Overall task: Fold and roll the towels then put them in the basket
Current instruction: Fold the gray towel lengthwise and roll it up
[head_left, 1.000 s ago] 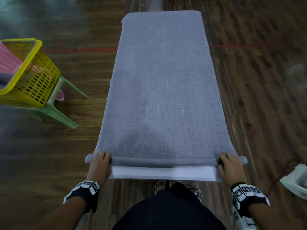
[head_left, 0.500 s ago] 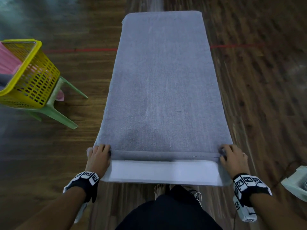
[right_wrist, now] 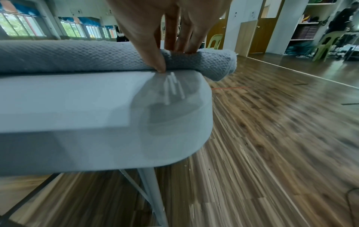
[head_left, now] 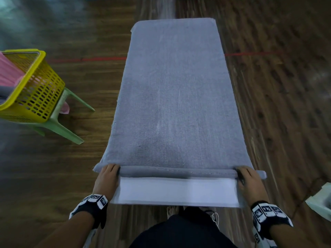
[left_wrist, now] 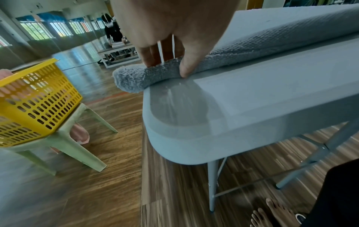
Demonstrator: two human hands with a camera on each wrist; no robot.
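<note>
Lying flat along the white folding surface [head_left: 177, 192], the grey towel [head_left: 175, 97] covers nearly its whole length, and its near end is turned into a thin roll [head_left: 177, 171] that runs across the surface and juts a little past both side edges. In the head view the left hand [head_left: 107, 179] and the right hand [head_left: 248, 181] sit at opposite ends of that roll, but how the fingers lie cannot be told from above. The left wrist view shows it: the thumb presses the near side of the roll down at the surface while the fingers [left_wrist: 150, 55] curl over its top, pinching the left end. The right wrist view shows the mirror grip, thumb tip at the surface and fingers [right_wrist: 180, 38] hooked over the roll near its right end. These wrist views also show the folding legs under the surface and a mirrored wall with other people, which the head view lacks. A yellow perforated basket [head_left: 38, 90] stands on a pale green plastic stool [head_left: 60, 122] to the left, well apart from the surface; pink cloth [head_left: 9, 72] lies inside it, with something grey beside the pink that is too cropped to identify.
</note>
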